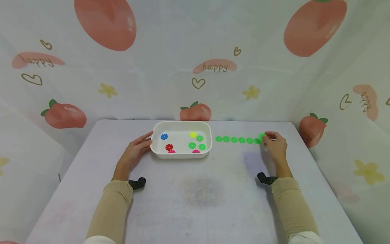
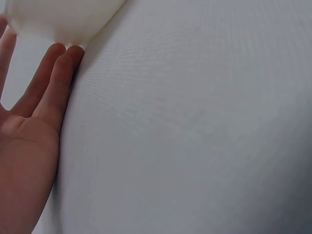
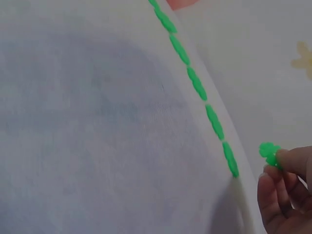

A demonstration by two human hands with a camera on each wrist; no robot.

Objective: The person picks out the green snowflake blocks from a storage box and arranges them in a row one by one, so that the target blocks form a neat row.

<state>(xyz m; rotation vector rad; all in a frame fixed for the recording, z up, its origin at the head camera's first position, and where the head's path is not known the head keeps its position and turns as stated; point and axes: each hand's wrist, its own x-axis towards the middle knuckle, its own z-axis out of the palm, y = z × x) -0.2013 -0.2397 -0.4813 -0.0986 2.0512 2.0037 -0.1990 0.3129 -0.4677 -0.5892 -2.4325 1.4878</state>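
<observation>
My right hand (image 1: 275,144) pinches a green flower-shaped disc (image 3: 268,152) between thumb and fingers, held just above the right end of a row of green discs (image 1: 234,139) on the table. In the right wrist view the row runs diagonally, and the pinched disc is apart from it. The left hand (image 1: 134,152) touches the left side of a white tray (image 1: 179,156) with its fingers fairly straight. In the left wrist view those fingertips (image 2: 75,51) meet the tray's outer wall. Inside the tray lie several discs: green, a blue disc (image 1: 164,136), a red disc (image 1: 169,147), yellow and pink.
The tray and row stand toward the back of the white table (image 1: 198,210). A patterned cloth (image 1: 164,67) hangs behind and at the sides. A black strap piece (image 1: 137,183) is on the left wrist, and another black piece (image 1: 266,178) is on the right.
</observation>
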